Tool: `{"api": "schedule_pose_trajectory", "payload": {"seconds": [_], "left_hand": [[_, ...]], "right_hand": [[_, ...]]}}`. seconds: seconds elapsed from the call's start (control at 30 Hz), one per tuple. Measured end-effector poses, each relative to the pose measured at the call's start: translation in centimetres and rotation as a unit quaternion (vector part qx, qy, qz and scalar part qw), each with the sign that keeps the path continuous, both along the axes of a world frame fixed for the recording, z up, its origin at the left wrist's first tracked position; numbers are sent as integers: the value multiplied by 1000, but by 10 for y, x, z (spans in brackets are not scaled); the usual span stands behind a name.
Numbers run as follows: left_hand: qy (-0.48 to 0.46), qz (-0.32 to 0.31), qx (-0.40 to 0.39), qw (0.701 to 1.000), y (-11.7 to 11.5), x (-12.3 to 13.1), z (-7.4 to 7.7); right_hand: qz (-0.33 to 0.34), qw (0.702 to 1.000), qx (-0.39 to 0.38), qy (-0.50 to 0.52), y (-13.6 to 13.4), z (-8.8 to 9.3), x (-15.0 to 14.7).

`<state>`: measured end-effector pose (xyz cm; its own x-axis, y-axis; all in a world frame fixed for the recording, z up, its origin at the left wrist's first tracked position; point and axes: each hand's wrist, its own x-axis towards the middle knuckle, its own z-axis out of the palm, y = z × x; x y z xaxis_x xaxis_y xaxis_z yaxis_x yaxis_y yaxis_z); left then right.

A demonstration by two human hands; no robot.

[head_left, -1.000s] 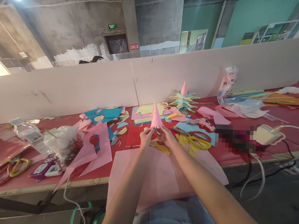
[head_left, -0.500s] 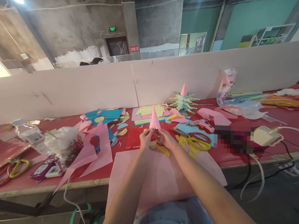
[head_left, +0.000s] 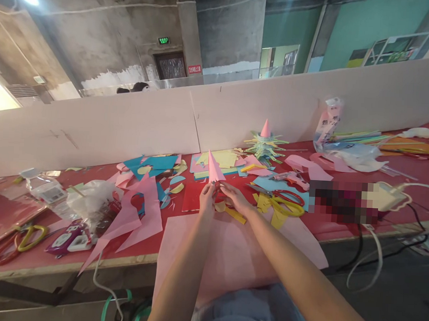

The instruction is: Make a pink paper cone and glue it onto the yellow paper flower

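A small pink paper cone (head_left: 213, 169) points up and leans a little to the left over the red table (head_left: 340, 224). My left hand (head_left: 206, 199) pinches its lower edge from the left. My right hand (head_left: 235, 198) has its fingers closed on the cone's base from the right. Both hands are above a large pink paper sheet (head_left: 231, 257) that hangs over the table's near edge. A red paper sheet (head_left: 191, 197) and yellow scraps (head_left: 233, 213) lie just beyond my hands.
Red and yellow scissors (head_left: 282, 201) lie right of my hands, more scissors (head_left: 14, 241) at far left. Pink cut-outs (head_left: 132, 218), blue and yellow scraps, a plastic bag (head_left: 86, 197), a spiky paper tree with a pink tip (head_left: 265, 143), a white charger (head_left: 387, 196) and cables clutter the table. A pale partition (head_left: 130, 122) runs behind.
The cone has tipped from upright to leaning left and sits a little lower. My hands have shifted slightly left with it.
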<state>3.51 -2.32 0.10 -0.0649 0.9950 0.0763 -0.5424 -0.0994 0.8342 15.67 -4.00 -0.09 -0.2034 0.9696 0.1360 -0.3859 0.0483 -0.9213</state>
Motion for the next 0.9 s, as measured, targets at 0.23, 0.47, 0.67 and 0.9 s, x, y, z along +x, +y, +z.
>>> {"api": "schedule_pose_trajectory", "payload": {"seconds": [0.23,0.47,0.67,0.9], "left_hand": [[89,-17,27,995,-5,2,3],[239,33,66,968,0,4,-4],[240,15,68,968,-2,5,-2],[254,5,57,965,2,5,-6]], "right_hand": [[0,1000,12,5,4,-9,-3],[-40,999,-7,-14,10,-18,-3],[-7,999,-30,24,8,-10,-4],[-43,993,-68,88,9,-3,-1]]}}
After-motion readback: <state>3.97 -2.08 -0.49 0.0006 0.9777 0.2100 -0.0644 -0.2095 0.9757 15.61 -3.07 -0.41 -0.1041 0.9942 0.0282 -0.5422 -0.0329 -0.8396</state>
